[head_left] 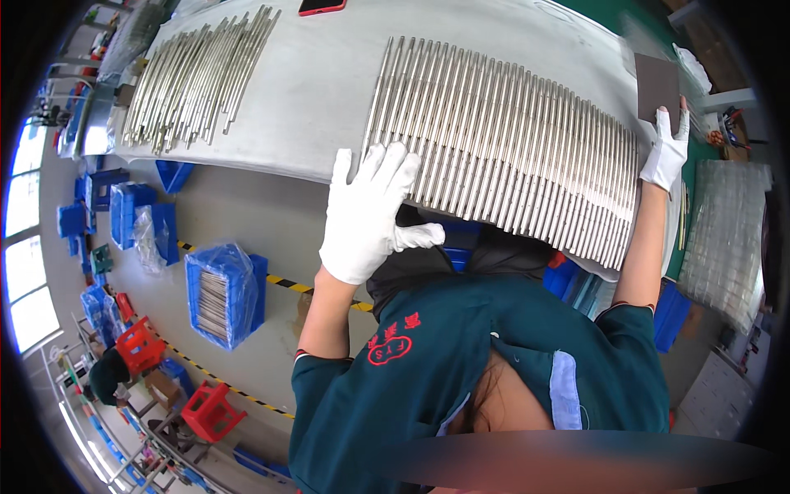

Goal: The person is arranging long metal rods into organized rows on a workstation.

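Observation:
A long row of thin silvery metal rods [510,140] lies side by side on the light grey table. My left hand [366,214], in a white glove, is at the near left end of this row. Its fingers are spread and it holds nothing; whether the fingertips press on the rods I cannot tell. Beyond the right end of the row, my right hand [666,152] grips the lower edge of a dark grey-brown rectangular sheet [657,81]. That glove leaves some fingertips bare. The far side of the sheet is hidden.
A looser group of metal rods [197,78] lies on the table [317,90] at the left. A red-edged phone [321,6] is at the back. Blue crates [226,292] and red stools [212,409] stand on the floor at left. Stacked clear plastic packs [724,239] are at right.

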Demonstrator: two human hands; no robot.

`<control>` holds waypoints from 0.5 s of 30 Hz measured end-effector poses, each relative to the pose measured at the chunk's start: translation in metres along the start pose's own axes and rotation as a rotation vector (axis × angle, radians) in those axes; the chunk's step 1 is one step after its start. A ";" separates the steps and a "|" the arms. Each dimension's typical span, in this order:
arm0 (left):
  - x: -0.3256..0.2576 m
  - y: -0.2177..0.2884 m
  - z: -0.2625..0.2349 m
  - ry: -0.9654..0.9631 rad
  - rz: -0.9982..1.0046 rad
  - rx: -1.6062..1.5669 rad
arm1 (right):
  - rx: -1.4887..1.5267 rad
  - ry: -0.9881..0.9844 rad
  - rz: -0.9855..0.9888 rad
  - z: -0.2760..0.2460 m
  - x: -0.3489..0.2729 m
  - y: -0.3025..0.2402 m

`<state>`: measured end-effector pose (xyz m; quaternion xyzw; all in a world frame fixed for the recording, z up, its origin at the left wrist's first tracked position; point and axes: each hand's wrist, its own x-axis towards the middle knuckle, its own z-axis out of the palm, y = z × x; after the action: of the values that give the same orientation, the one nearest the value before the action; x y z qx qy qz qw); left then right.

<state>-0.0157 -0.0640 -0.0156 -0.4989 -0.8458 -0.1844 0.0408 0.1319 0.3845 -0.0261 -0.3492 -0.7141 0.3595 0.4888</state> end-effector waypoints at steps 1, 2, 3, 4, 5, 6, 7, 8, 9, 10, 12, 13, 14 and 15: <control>0.000 0.000 0.001 0.001 -0.006 0.010 | 0.039 -0.008 -0.001 0.000 0.001 0.003; 0.000 -0.001 0.002 0.002 -0.005 0.009 | 0.038 -0.007 -0.003 0.000 0.002 0.004; -0.001 -0.003 0.002 0.018 0.005 0.026 | 0.003 -0.010 -0.012 0.000 0.001 0.003; -0.001 -0.005 0.002 0.033 0.015 0.043 | -0.032 -0.011 -0.020 -0.001 0.001 0.002; -0.003 -0.008 0.002 0.034 0.017 0.043 | -0.033 -0.009 -0.021 0.001 0.001 0.000; -0.004 -0.011 0.002 0.048 0.009 0.083 | -0.014 -0.013 -0.011 0.002 -0.001 -0.002; -0.004 -0.013 0.000 0.062 0.002 0.123 | 0.004 -0.015 0.000 0.003 -0.002 -0.004; -0.004 -0.016 -0.005 0.044 -0.018 0.159 | 0.003 -0.010 0.002 0.005 -0.004 -0.007; -0.008 -0.020 -0.005 0.052 -0.039 0.184 | -0.005 -0.018 0.002 0.005 -0.006 -0.011; -0.013 -0.025 -0.005 0.061 -0.059 0.209 | -0.013 -0.025 0.004 0.004 -0.006 -0.012; -0.019 -0.033 -0.010 0.075 -0.130 0.183 | 0.000 -0.033 -0.016 0.004 -0.003 -0.005; -0.020 -0.036 -0.013 0.072 -0.157 0.205 | 0.045 -0.037 0.032 0.006 -0.005 -0.008; -0.020 -0.038 -0.014 0.069 -0.184 0.227 | 0.089 -0.041 0.081 0.008 -0.005 -0.009; -0.018 -0.036 -0.015 0.069 -0.174 0.226 | 0.099 -0.044 0.024 0.009 -0.004 -0.004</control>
<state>-0.0392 -0.1001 -0.0157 -0.4091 -0.8994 -0.1080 0.1096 0.1239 0.3778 -0.0265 -0.3250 -0.7019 0.4077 0.4853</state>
